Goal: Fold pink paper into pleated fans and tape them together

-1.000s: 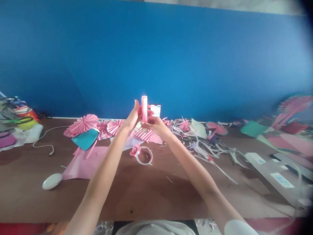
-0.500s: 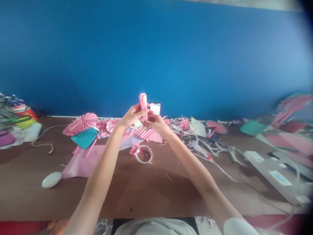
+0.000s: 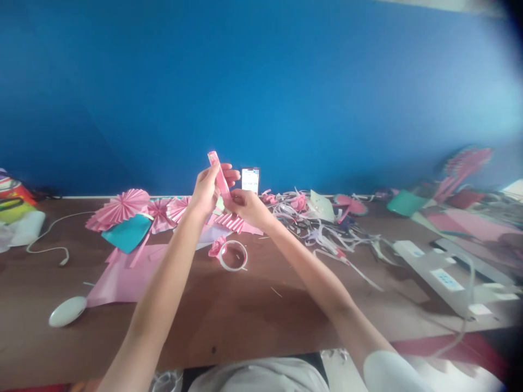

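Both my hands hold a narrow folded pink paper strip (image 3: pixel 217 169) up above the brown table (image 3: pixel 253 316), near its far edge. My left hand (image 3: pixel 208 188) wraps its fingers round the strip's upper part. My right hand (image 3: pixel 241 204) pinches the strip's lower end. The strip leans to the left at its top. Below the hands lie pleated pink paper (image 3: pixel 232 222) and a white tape ring (image 3: pixel 233 256). A small phone (image 3: pixel 250 179) stands against the blue wall just behind my hands.
Pink paper fans (image 3: pixel 118 207), a teal paper piece (image 3: pixel 126 233) and a pink sheet (image 3: pixel 122 277) lie at left. A white mouse (image 3: pixel 67 311) and cable (image 3: pixel 44 242) sit further left. Paper scraps (image 3: pixel 327 231) and white power strips (image 3: pixel 441 275) fill the right.
The strip has tilted from upright to leaning left. My left hand has closed round its upper part. The view has shifted slightly to the right.
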Tool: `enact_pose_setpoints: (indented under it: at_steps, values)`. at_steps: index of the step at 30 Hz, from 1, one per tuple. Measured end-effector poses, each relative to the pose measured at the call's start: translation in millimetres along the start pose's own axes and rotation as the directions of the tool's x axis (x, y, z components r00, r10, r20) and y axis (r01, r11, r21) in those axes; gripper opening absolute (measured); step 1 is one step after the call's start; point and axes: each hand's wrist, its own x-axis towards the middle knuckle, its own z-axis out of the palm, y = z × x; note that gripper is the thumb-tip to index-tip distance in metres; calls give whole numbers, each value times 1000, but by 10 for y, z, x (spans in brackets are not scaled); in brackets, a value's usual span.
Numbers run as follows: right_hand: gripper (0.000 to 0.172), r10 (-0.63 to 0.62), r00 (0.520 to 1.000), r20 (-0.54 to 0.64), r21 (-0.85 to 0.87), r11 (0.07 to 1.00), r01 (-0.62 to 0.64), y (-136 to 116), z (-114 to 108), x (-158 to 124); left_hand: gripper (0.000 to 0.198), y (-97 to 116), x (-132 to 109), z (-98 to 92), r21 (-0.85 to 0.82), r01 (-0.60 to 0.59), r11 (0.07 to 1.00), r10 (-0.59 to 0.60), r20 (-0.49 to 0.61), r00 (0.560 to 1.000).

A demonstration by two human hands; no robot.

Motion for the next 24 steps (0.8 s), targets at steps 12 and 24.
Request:
enact_pose_setpoints:
  at_steps: [12, 24]
  values:
    - [22, -101, 994, -31, -350, 933, 84, 4, 135, -31, 38, 146, -92, 44, -240, 67, 968, -83, -57, 995]
    - [15, 431, 879, -201, -747, 513, -423, 335, -1415, -365, 10, 177, -101, 77, -282, 146, 948, -113, 130, 985]
